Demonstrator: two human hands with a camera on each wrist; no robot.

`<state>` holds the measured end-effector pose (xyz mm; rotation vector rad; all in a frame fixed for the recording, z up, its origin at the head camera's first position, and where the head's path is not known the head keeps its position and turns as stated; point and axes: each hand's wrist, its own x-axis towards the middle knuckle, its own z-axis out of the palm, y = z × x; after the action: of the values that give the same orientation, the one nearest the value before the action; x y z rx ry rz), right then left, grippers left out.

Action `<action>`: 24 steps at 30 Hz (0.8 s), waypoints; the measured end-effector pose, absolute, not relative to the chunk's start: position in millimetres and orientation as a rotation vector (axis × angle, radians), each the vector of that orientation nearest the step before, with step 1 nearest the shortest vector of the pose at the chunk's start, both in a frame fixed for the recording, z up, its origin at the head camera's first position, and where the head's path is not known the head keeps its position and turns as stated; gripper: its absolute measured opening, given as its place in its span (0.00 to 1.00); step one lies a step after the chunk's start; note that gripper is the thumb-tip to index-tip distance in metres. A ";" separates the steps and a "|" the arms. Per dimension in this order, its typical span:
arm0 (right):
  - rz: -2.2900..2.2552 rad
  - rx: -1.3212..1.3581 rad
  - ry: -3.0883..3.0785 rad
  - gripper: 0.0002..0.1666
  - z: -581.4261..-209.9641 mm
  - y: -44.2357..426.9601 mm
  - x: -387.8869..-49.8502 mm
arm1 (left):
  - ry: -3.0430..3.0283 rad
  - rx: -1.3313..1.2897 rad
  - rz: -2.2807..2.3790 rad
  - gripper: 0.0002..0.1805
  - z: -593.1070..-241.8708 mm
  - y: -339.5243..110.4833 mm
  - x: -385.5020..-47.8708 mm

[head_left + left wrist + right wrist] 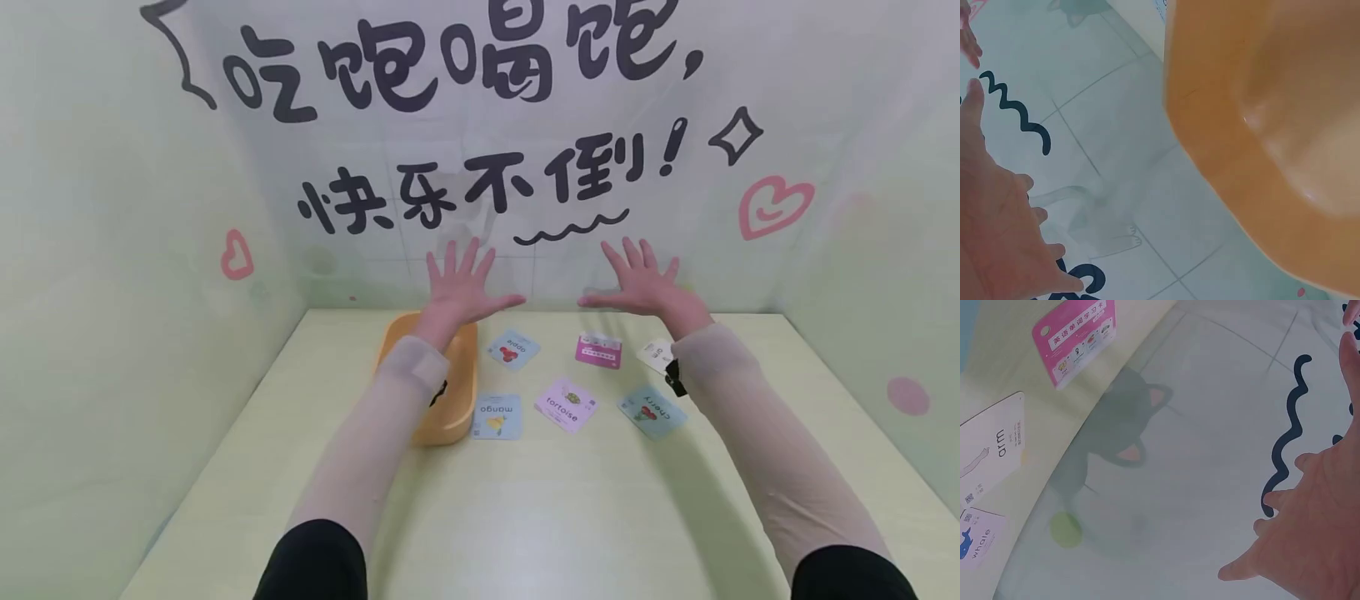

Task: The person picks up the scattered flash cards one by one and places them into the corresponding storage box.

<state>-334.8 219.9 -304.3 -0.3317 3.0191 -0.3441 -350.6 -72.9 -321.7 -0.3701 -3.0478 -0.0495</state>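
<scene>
Both hands are raised with fingers spread, holding nothing. My left hand is above the far end of an orange plastic tray, part of which the left forearm hides. Over the back of the table, my right hand hovers beyond the cards. Flat word cards lie on the table: an apple card, a mango card, a tortoise card, a cherry card and a pink card. The arm card is partly covered by the right wrist; a whale card shows beside it in the right wrist view.
A pale table carries the tray at its left side and the cards toward the back. Behind it hangs a printed backdrop with dark lettering. Similar cloth walls stand on both sides.
</scene>
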 end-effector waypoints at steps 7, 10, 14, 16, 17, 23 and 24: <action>-0.367 -0.326 3.012 0.66 -303.8 223.7 -329.2 | -3.007 -0.393 -0.077 0.58 -315.2 -81.9 -343.6; -0.378 -0.320 3.008 0.66 -304.3 225.1 -327.4 | -2.991 -0.404 -0.074 0.58 -311.5 -85.5 -341.2; -0.381 -0.326 3.010 0.66 -305.5 226.4 -325.7 | -2.988 -0.414 -0.095 0.58 -306.7 -91.2 -337.5; -0.375 -0.331 3.013 0.67 -305.7 226.7 -324.7 | -2.991 -0.416 -0.096 0.58 -304.7 -94.7 -335.7; -0.374 -0.335 3.014 0.67 -305.8 226.9 -324.2 | -2.992 -0.416 -0.090 0.58 -303.8 -96.6 -334.8; -0.364 -0.342 3.022 0.66 -306.7 229.5 -322.9 | -2.978 -0.408 -0.076 0.58 -299.3 -109.4 -328.2; -0.360 -0.343 3.024 0.66 -307.8 230.2 -322.5 | -2.979 -0.410 -0.086 0.59 -299.4 -111.7 -326.9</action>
<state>-322.5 230.2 -307.8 -0.3429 3.0242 -0.3597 -326.9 -111.7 -299.4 -0.4101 -2.9791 -0.0864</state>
